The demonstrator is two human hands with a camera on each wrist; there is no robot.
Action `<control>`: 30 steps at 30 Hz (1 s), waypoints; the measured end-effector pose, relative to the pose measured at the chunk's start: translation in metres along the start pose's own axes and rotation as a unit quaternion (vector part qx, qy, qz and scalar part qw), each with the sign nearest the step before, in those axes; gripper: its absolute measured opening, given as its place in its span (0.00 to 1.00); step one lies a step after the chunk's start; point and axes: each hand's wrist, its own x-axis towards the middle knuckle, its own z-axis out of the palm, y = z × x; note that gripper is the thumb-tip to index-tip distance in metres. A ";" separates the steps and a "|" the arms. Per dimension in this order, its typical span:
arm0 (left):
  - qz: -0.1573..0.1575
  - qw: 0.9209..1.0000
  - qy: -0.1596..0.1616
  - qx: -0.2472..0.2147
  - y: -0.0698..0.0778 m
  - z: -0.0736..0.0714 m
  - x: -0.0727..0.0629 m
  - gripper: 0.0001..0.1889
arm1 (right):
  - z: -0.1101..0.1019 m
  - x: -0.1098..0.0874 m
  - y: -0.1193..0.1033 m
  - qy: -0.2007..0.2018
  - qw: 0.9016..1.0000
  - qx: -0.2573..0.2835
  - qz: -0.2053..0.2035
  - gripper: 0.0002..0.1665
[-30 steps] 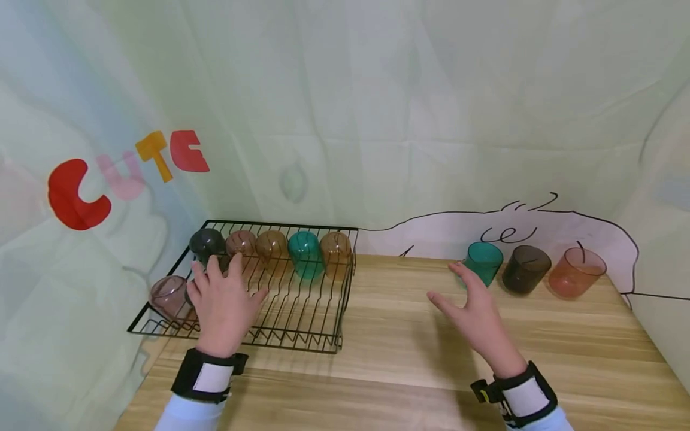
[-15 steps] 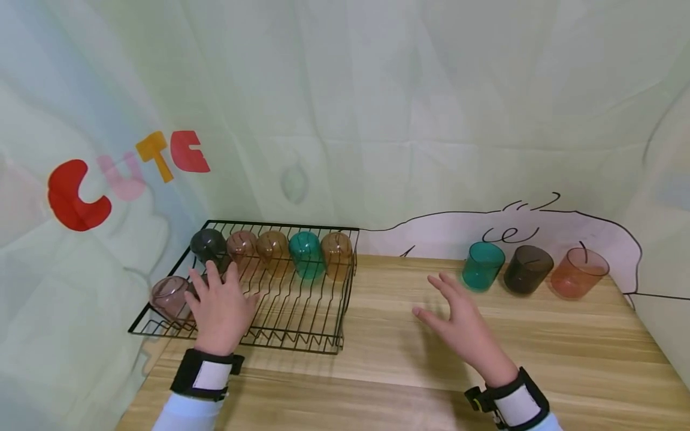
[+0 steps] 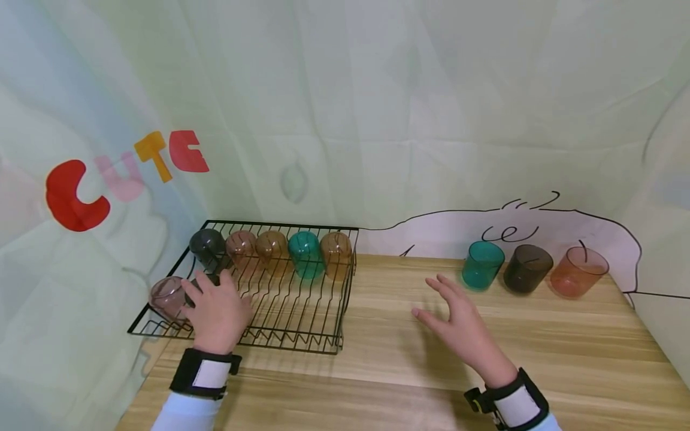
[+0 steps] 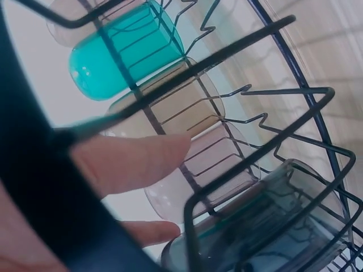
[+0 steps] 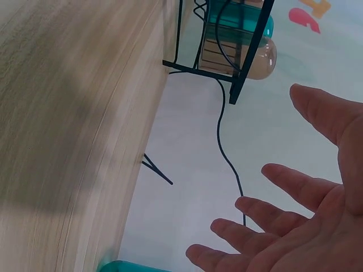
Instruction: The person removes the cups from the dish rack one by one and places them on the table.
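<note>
My left hand (image 3: 215, 314) is over the front row of a black wire rack (image 3: 307, 344), its fingers bent loosely on top of a dark grey glass (image 4: 244, 232) that they mostly hide. In the left wrist view the thumb stands apart from this glass, while a fingertip (image 4: 164, 231) is right at its upturned base. Left of the hand lies a pinkish glass (image 3: 167, 296). My right hand (image 3: 466, 332) hovers over the wooden table (image 3: 399, 383), fingers spread and holding nothing, nearest to a teal glass (image 3: 482, 266).
Along the rack's back row sit a dark glass (image 3: 207, 246), a pinkish one (image 3: 241, 246), a teal one (image 3: 306, 254) and amber ones (image 3: 336, 254). Right of the teal tumbler on the table stand a dark glass (image 3: 527, 269) and an orange glass (image 3: 578, 272). A fabric backdrop (image 3: 377, 120) hangs behind.
My right hand has moved left, away from the teal glass on the table. My left hand has sunk slightly toward the front dark glass, its fingers more bent and closer together.
</note>
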 end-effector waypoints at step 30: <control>0.033 0.998 0.039 0.023 0.000 -0.010 0.001 0.17 | -0.003 -0.001 -0.011 0.020 0.993 0.113 0.019 0.38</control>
